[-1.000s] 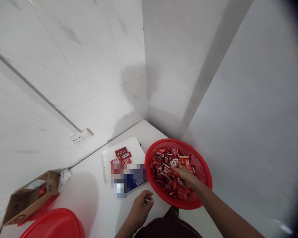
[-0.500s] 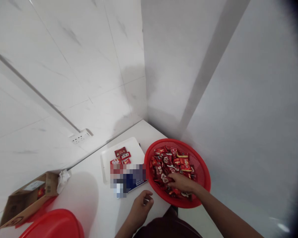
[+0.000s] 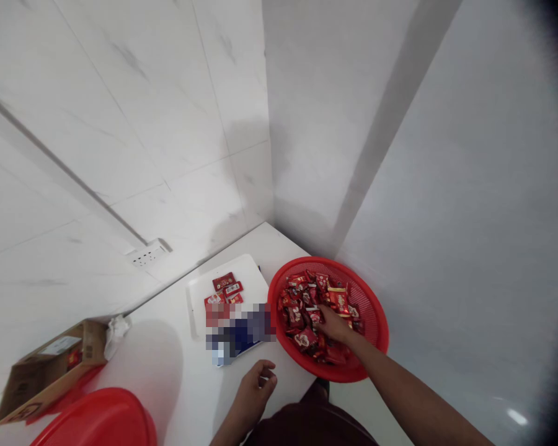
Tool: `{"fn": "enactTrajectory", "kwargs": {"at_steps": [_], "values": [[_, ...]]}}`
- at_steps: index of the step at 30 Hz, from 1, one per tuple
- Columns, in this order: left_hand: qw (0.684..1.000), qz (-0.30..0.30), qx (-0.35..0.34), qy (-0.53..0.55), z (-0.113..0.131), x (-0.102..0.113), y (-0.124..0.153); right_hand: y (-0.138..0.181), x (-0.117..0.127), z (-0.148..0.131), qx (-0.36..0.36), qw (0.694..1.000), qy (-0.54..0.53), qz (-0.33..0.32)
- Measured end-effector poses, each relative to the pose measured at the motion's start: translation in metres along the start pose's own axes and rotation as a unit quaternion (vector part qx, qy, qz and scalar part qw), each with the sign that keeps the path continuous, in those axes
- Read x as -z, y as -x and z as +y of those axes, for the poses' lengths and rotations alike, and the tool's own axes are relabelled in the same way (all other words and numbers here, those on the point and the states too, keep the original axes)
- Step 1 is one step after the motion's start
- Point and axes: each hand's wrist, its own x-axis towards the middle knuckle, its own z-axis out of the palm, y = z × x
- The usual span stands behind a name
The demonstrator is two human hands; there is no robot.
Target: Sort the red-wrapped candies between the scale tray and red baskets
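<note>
A round red plastic basket [image 3: 283, 354] holds many small red wrapped snack packets [image 3: 338, 301]. My right hand [image 3: 333, 324] reaches down into it, its fingers drawn together with the tips among the packets. Whether a packet is between those fingertips is hidden. Over the white table, left of the basket, hovers my left hand [image 3: 255, 389], fingers loosely bent, thumb apart, holding nothing. Several flat red packets [image 3: 223, 282] lie on a white tray [image 3: 196, 310]. A dark blue package [image 3: 248, 337], partly blurred out, lies across the tray's near edge.
An open cardboard box [image 3: 51, 390] with a red packet inside stands at the left, crumpled white plastic [image 3: 117, 331] beside it. Nearer is a red plastic tub or lid [image 3: 102, 421]. Walls meet behind the table [image 3: 167, 353]; a power socket [image 3: 149, 253] is on the left one.
My right hand has shifted slightly away from me inside the basket, and packets under it lie differently. My left hand stays about where it was. The view has shifted a little.
</note>
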Motion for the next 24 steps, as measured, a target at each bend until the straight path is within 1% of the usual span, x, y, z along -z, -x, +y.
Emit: {"fn": "enactTrajectory", "kwargs": {"at_steps": [2,5,7,9,11,14,16,19,21,24], "values": [[1.0,0.002,-0.002,-0.002,-0.002,0.001,0.0,0.001,-0.002,-0.002,-0.004,0.999,-0.036,-0.006],[1.0,0.004,-0.006,-0.003,-0.002,0.003,0.001,0.005,0.004,-0.003,-0.008,0.995,-0.095,-0.013],[1.0,0.001,-0.004,-0.006,-0.001,0.004,0.002,0.009,0.011,-0.003,-0.029,0.984,-0.174,-0.008],[1.0,-0.002,-0.002,-0.01,0.001,0.005,0.002,0.014,0.02,-0.005,-0.07,0.957,-0.283,-0.002],[1.0,-0.006,-0.001,-0.014,0.004,0.004,0.003,0.019,0.028,-0.008,-0.108,0.92,-0.376,-0.006],[1.0,-0.01,-0.001,-0.014,0.008,0.004,0.003,0.027,0.038,-0.015,-0.103,0.884,-0.455,-0.037],[1.0,-0.009,0.0,-0.01,0.009,0.003,0.002,0.03,0.042,-0.021,-0.089,0.864,-0.493,-0.054],[1.0,-0.006,-0.001,-0.013,0.007,0.002,0.001,0.034,0.045,-0.028,-0.087,0.842,-0.528,-0.067],[1.0,-0.009,-0.002,-0.016,0.006,0.002,0.001,0.035,0.046,-0.031,-0.075,0.834,-0.541,-0.081],[1.0,-0.013,-0.001,-0.017,0.004,0.003,0.001,0.037,0.046,-0.037,-0.046,0.829,-0.547,-0.111]]}}
